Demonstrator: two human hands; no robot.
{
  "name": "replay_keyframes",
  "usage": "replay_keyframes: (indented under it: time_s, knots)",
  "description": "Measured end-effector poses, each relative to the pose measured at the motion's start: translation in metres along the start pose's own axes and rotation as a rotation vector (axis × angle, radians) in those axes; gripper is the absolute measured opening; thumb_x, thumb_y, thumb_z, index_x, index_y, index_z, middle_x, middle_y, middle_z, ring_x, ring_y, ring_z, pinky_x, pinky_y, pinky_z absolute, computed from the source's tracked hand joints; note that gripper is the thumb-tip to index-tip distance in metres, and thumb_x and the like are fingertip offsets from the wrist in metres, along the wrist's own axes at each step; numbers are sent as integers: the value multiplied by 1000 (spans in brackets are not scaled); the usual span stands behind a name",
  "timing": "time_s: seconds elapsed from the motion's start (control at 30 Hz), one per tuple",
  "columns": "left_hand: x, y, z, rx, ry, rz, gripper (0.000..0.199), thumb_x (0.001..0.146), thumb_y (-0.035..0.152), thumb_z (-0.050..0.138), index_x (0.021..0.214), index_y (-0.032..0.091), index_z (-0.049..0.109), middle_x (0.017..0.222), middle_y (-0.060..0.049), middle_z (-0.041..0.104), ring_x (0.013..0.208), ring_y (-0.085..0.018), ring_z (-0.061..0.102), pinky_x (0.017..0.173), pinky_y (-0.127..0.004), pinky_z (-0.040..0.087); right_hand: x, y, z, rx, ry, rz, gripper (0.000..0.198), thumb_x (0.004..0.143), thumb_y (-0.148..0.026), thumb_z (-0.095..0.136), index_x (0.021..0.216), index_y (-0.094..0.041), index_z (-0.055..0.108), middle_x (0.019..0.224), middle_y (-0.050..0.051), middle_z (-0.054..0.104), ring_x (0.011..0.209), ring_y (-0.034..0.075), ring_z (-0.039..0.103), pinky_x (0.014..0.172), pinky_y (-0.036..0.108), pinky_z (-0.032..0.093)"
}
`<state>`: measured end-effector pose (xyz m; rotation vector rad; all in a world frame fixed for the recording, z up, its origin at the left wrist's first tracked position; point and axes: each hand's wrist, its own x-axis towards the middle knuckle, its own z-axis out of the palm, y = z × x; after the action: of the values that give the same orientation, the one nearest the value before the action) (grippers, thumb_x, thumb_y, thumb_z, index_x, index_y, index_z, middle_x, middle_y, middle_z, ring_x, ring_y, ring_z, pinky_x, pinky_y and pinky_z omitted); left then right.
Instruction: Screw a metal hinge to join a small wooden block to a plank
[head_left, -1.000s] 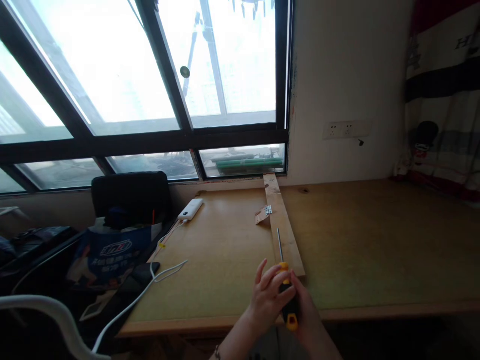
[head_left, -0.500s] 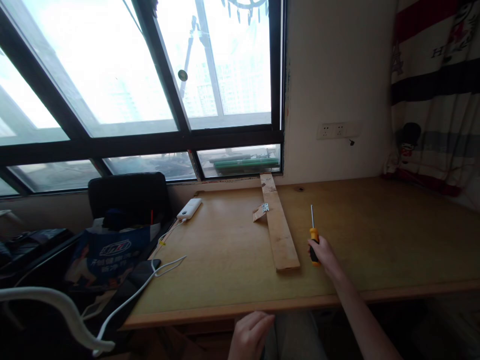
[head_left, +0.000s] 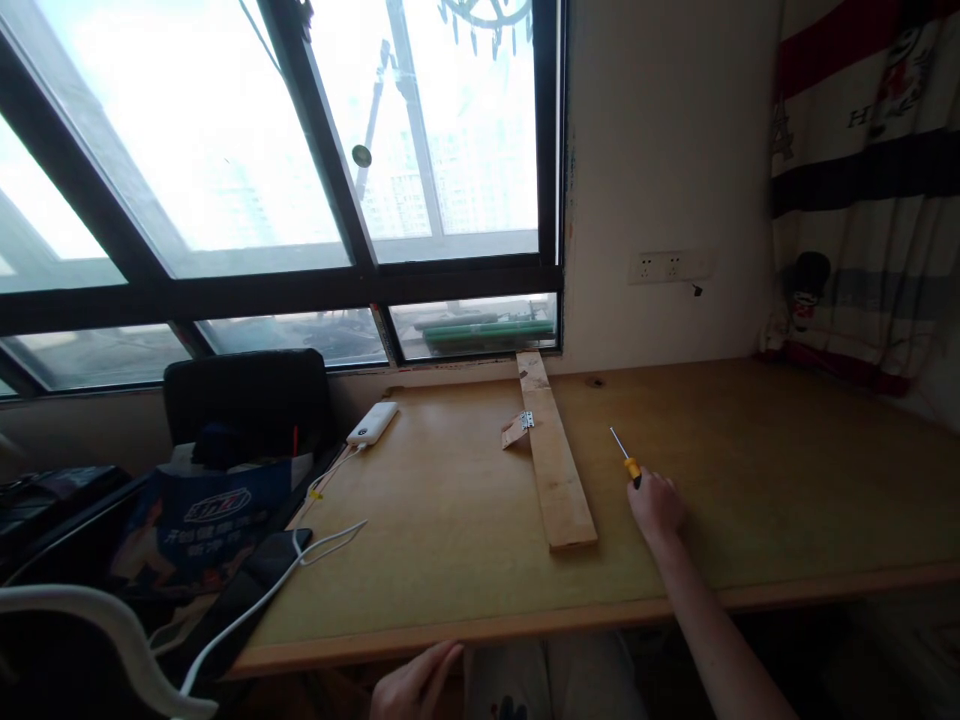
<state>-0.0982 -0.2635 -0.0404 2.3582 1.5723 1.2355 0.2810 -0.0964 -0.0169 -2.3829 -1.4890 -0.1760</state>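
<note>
My right hand is wrapped round the handle of a screwdriver with a yellow and black grip. Its thin metal shaft points up and left, toward the board but apart from it. A long wooden board lies across the table, its far end by the window. At the board's left edge sits a small metal hinge, with a short piece of wood beside it. Low in the view, at the table's front edge, my left hand has its fingers pressed together; whatever they may hold is hidden.
The table meets a wall with a power socket. A white power bank with a white cable lies at the table's left edge. A black chair with a blue bag stands on the left.
My left hand has moved left along the table's front edge. My right hand has turned, so the screwdriver now tilts left and more of its handle is covered.
</note>
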Motion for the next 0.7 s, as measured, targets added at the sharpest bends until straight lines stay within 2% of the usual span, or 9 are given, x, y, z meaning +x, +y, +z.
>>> replay_keyframes:
  time_s: [0.13, 0.27, 0.4, 0.5, 0.63, 0.7]
  knots:
    - [14, -10, 7, 46, 32, -29, 24, 82, 35, 49, 81, 22, 69, 76, 1, 71, 64, -14, 67, 60, -15, 51, 0, 4, 3, -7, 18, -7, 24, 81, -31, 45, 93, -18, 60, 86, 9, 62, 81, 23, 56, 61, 30, 38]
    - [42, -18, 14, 98, 57, -42, 24, 82, 34, 50, 75, 18, 67, 64, -1, 69, 53, -11, 62, 53, -15, 45, 1, 4, 4, -5, 11, 17, 25, 81, -33, 45, 93, -18, 61, 89, 9, 61, 82, 22, 56, 61, 30, 38]
    - [82, -25, 21, 116, 101, -72, 34, 82, 37, 48, 60, 16, 62, 47, 1, 59, 40, -6, 48, 46, -16, 36, 2, 4, 5, -1, 27, 16, 25, 81, -34, 46, 94, -19, 61, 90, 10, 60, 85, 22, 55, 64, 29, 39]
    - [119, -29, 28, 84, 141, -101, 42, 81, 40, 47, 49, 14, 56, 40, 2, 50, 38, -5, 40, 44, -17, 30, 1, 4, 6, 4, 38, 15, 26, 81, -36, 46, 94, -19, 61, 89, 9, 59, 85, 22, 55, 65, 29, 38]
    - [166, -32, 47, -16, 180, -178, 44, 80, 43, 46, 46, 15, 52, 39, 3, 42, 39, -6, 37, 45, -19, 27, 1, 2, 7, 10, 43, 27, 28, 82, -37, 45, 96, -19, 60, 90, 10, 59, 85, 22, 54, 65, 29, 38]
    - [184, -33, 61, -121, 225, -281, 43, 80, 44, 44, 49, 16, 53, 37, 4, 39, 38, -7, 39, 45, -20, 28, 0, 1, 7, 14, 41, 39, 29, 82, -37, 44, 99, -19, 59, 90, 10, 59, 85, 22, 54, 65, 29, 38]
